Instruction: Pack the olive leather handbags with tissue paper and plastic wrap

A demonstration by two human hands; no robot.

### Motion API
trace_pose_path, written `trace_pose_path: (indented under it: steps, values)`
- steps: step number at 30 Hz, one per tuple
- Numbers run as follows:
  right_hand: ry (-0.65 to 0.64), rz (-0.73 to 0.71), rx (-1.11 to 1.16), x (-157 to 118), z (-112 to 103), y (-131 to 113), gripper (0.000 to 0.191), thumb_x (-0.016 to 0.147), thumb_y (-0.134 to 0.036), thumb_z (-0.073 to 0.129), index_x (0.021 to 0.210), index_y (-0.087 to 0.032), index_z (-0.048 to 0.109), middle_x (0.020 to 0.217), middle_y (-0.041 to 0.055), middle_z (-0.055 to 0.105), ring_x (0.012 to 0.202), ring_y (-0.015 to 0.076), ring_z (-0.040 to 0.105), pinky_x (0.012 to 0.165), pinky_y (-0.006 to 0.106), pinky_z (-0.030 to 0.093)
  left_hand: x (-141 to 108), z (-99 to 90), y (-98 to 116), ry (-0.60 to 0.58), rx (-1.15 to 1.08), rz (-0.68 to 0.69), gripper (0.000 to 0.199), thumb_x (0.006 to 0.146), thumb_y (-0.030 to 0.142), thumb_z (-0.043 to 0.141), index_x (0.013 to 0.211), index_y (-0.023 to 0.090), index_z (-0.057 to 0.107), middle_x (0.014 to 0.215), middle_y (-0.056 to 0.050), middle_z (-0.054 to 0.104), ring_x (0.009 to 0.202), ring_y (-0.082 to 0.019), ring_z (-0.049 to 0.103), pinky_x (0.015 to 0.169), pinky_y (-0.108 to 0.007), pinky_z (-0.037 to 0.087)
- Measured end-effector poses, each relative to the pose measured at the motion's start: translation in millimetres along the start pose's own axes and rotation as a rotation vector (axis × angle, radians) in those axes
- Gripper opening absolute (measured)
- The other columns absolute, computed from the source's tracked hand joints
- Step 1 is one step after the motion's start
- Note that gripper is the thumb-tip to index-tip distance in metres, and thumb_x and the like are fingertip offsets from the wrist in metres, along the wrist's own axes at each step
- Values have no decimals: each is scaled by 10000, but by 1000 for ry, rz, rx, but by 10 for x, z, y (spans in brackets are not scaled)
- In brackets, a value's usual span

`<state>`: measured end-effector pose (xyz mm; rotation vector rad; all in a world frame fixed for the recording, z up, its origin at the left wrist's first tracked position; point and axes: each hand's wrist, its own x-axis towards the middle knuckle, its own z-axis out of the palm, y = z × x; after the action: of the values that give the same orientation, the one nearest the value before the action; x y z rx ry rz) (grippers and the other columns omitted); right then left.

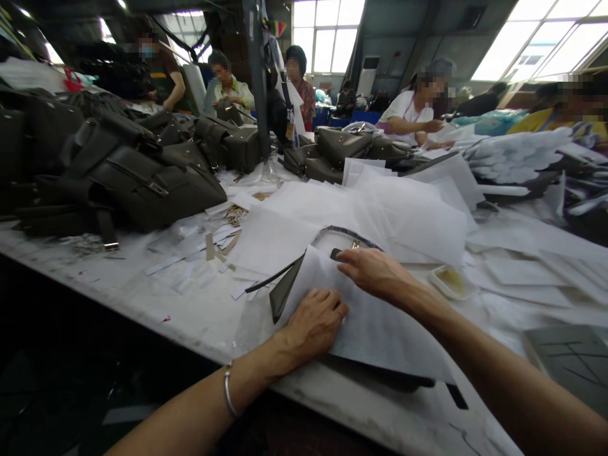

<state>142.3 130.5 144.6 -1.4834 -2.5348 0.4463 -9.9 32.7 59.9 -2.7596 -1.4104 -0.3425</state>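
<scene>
A dark olive handbag [284,292] lies on the table in front of me, mostly hidden beneath a white translucent sheet [380,329]. Its wrapped handle [349,232] arches out past the sheet's far edge, with gold-coloured hardware beside it. My left hand [317,322] rests on the sheet, fingers slightly bent and pressed down near the bag's left side. Farther up, my right hand [373,271] reaches across the sheet; its fingertips are extended beside a small dark tab [335,254]. Whether they touch the tab is unclear. A dark strap end [456,396] sticks out at the lower right.
Finished-looking dark bags [147,177] are heaped at the left, and more bags [337,149] stand beyond. Loose white sheets [413,215] spread behind my bag. Paper scraps [216,247] and a shallow plastic tub [449,282] flank it. Several people work across the table.
</scene>
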Motion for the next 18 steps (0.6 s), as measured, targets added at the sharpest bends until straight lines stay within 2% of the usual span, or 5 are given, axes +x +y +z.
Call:
trace_pose_path:
  steps: [3, 6, 10, 14, 18]
  values:
    - [75, 109, 63, 404, 140, 161, 272, 857, -321, 575, 1044, -216, 744, 1018, 75, 762, 952, 263, 702, 830, 374, 534, 5, -13, -12, 10, 4, 41, 100, 935, 140, 518, 1019, 178, 557, 1030, -51, 605, 990, -227, 567, 871, -384, 455]
    - [194, 206, 116, 604, 343, 364, 349, 872, -321, 532, 1117, -141, 704, 1078, 125, 735, 964, 257, 692, 850, 376, 535, -10, 0, -30, 39, -6, 65, 147, 945, 137, 505, 1072, 177, 566, 1155, -62, 610, 1122, -214, 556, 971, -382, 433]
    - [403, 247, 143, 598, 624, 570, 428, 858, -288, 494, 1236, -133, 621, 1260, 163, 634, 1176, 292, 581, 1010, 454, 451, -17, 55, -52, 115, 32, 49, 237, 978, 172, 462, 1188, 199, 570, 1453, -87, 484, 1407, -281, 370, 1158, -501, 268]
    - [537, 251, 176, 524, 839, 730, 431, 839, -306, 493, 1219, -132, 597, 1303, 197, 571, 1233, 321, 522, 1021, 521, 436, 6, 80, -56, 63, 21, 9, 265, 996, 230, 456, 1232, 225, 576, 1464, -93, 495, 1389, -288, 416, 1160, -539, 259]
    - [626, 211, 201, 452, 939, 793, 453, 861, -316, 480, 1268, -129, 547, 1357, 209, 510, 1182, 296, 558, 1000, 491, 465, 5, 73, -59, 39, -56, -11, 300, 987, 220, 473, 1272, 234, 568, 1485, -83, 483, 1402, -257, 407, 1182, -528, 244]
